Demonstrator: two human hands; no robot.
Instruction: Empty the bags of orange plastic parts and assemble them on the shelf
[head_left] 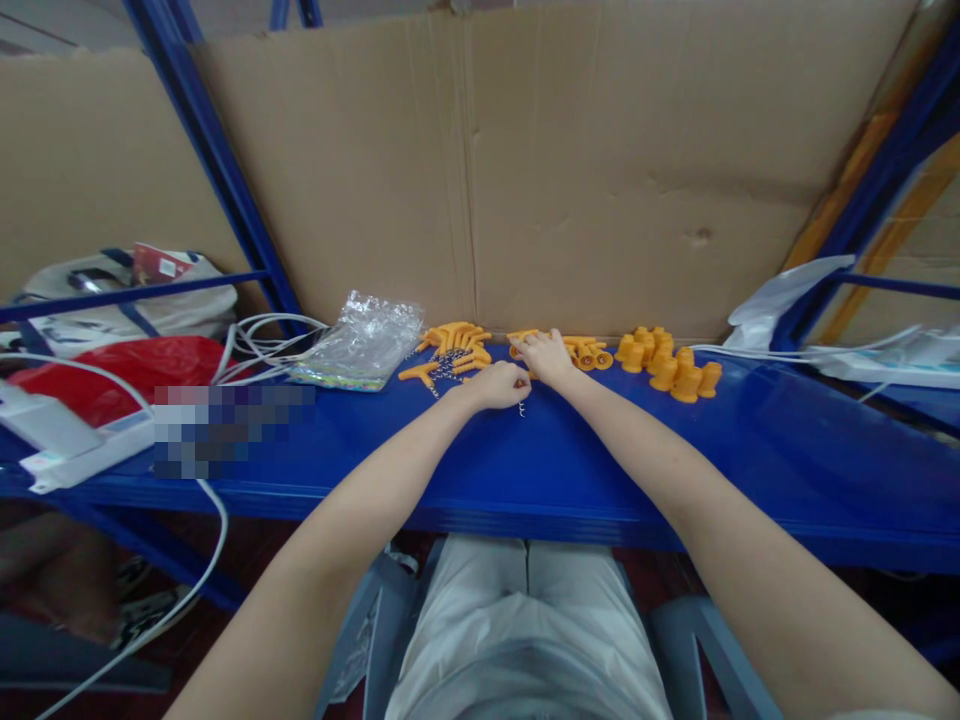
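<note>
My left hand [501, 386] is closed around a corkscrew [522, 408], whose metal spiral hangs below the fingers; its handle is mostly hidden. Just to the right and a little farther back, my right hand [546, 356] has its fingers stretched over orange plastic parts, touching or nearly touching one orange piece [523, 335]. Left of my hands lies a pile of orange T-handled corkscrews [457, 340], with their spirals toward me. Beside my right hand is a row of orange parts with round open ends [592, 355]. Farther right stand several orange bell-shaped pieces [667, 365].
Clear plastic bags [364, 335] lie left of the corkscrews on the blue table [480, 480]. White cables [259, 345], a red bag [127, 375] and a white power strip [97, 450] occupy the left. A cardboard wall [600, 170] rises behind, between blue posts.
</note>
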